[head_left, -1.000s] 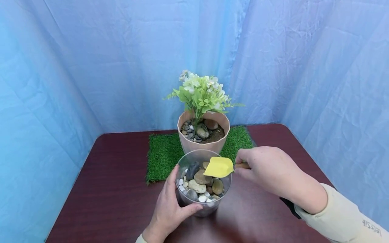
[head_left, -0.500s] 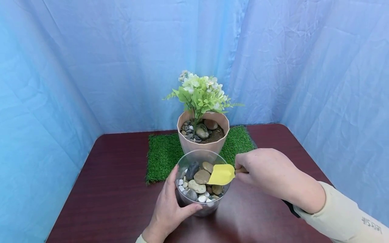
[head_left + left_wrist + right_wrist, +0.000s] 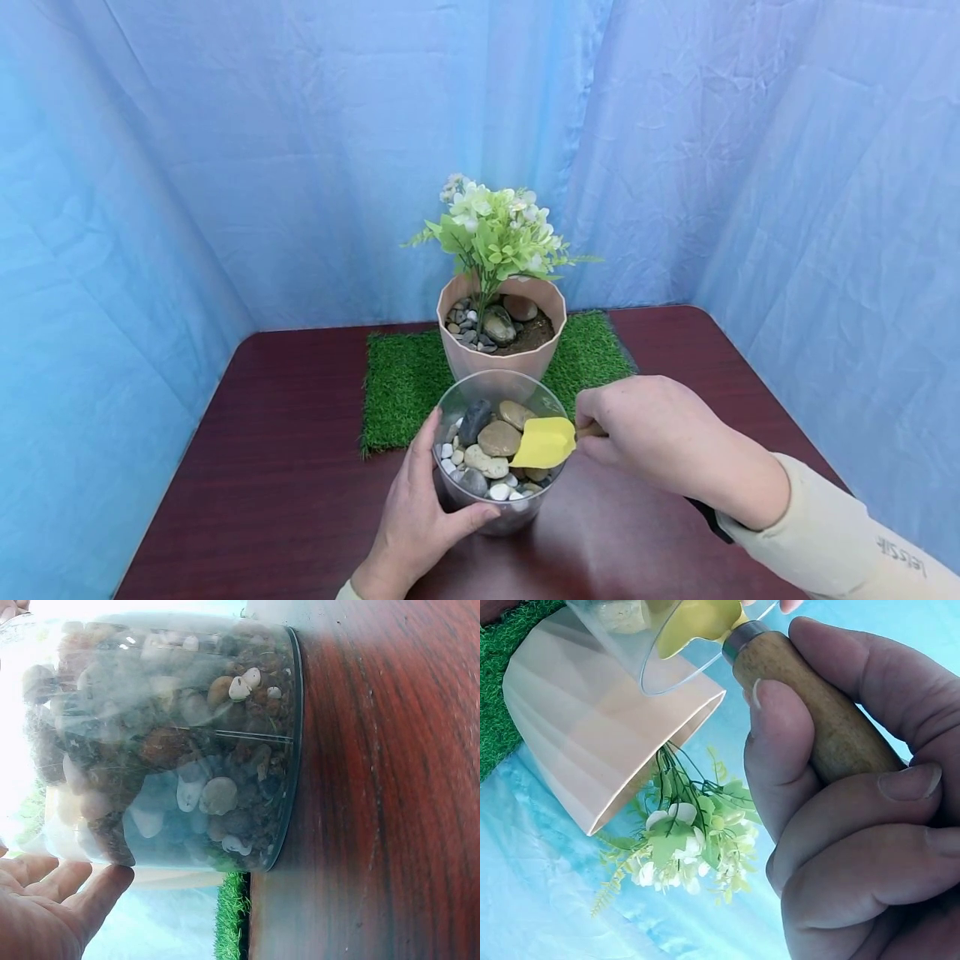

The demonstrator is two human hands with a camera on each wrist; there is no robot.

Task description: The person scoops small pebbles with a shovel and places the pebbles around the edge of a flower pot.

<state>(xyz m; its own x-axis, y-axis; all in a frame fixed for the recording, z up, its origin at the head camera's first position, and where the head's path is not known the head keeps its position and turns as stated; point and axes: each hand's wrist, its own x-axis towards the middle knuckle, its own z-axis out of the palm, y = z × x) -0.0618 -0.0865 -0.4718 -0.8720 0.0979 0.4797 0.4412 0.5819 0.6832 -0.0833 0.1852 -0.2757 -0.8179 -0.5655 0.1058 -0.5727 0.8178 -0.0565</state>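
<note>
A clear plastic container [image 3: 491,512], filled with mixed stones [image 3: 486,460], stands on the table's near half. My left hand [image 3: 420,508] holds its left side, fingers along the wall and thumb across the front; in the left wrist view its fingers [image 3: 105,892] touch the wall. My right hand [image 3: 660,442] grips the wooden handle [image 3: 817,705] of a small hand trowel, thumb and fingers wrapped round it. The trowel's yellow blade [image 3: 543,442] is tilted down inside the container's right side, over the stones. Whether the blade's tip touches them is unclear.
Just behind the container, a pinkish-beige flowerpot [image 3: 498,364] stands on a green turf mat [image 3: 401,392]. It holds soil, stones and a white-flowered plant [image 3: 495,229]. Blue curtains [image 3: 337,167] surround the dark red table [image 3: 300,467].
The trowel blade has gone from above the container's rim down into its right side, with my right hand lowering along with it. My left hand and the container have stayed put.
</note>
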